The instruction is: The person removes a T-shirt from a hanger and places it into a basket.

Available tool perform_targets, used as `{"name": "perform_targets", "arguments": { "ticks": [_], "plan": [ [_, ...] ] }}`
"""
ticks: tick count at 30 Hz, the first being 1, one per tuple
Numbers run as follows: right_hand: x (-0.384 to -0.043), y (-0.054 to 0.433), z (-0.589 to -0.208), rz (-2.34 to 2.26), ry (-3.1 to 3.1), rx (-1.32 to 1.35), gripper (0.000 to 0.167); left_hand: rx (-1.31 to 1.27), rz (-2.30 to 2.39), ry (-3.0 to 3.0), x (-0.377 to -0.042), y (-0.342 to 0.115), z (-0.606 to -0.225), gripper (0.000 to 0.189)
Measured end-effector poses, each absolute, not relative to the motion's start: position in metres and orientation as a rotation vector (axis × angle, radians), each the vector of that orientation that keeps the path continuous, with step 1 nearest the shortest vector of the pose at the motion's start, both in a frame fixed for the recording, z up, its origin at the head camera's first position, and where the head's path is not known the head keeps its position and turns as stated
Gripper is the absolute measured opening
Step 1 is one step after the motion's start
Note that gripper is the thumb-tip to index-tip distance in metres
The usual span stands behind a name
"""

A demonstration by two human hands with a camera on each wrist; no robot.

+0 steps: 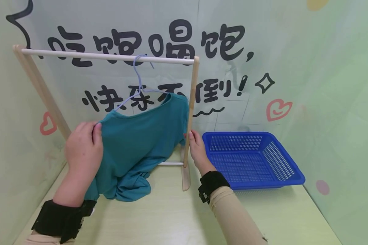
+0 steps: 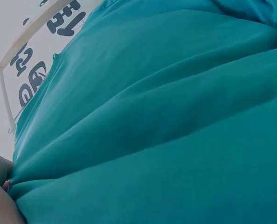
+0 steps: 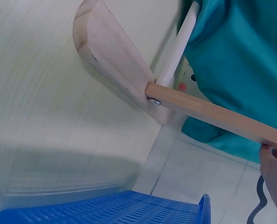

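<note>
Head view: a teal garment [image 1: 135,136] is gripped at its left edge by the left hand [image 1: 85,144], and a rack's [image 1: 38,81] right post [image 1: 192,98] by the right hand [image 1: 199,149]. The garment is hung on a lavender hanger [image 1: 139,78] from the white rail [image 1: 95,55]; rightward, a blue basket [image 1: 263,185] is set on the table [image 1: 147,221].

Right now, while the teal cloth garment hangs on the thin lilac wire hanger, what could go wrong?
The teal cloth garment slopes on the thin lilac wire hanger; if the left hand pulls, one shoulder might slip off. The hanger's hook hangs over the white round rail and might slide. The right hand touches the pale wooden post; a push could tip the rack.
</note>
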State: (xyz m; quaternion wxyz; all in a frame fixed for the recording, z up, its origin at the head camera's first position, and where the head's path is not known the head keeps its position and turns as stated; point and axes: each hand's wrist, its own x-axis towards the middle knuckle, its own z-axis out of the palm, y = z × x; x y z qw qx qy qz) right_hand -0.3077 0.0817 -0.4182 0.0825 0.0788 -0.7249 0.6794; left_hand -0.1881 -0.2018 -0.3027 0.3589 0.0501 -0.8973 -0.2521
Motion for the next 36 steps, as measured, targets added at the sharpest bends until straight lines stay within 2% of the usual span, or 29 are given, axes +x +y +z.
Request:
{"name": "perform_targets", "arguments": {
  "ticks": [36],
  "plan": [
    [-0.3162,0.0833,-0.4231,2.066,-2.202,0.224,0.043,0.218,-0.738,-2.141,-0.1877,-0.2037,-0.3049,0.045]
  ]
}}
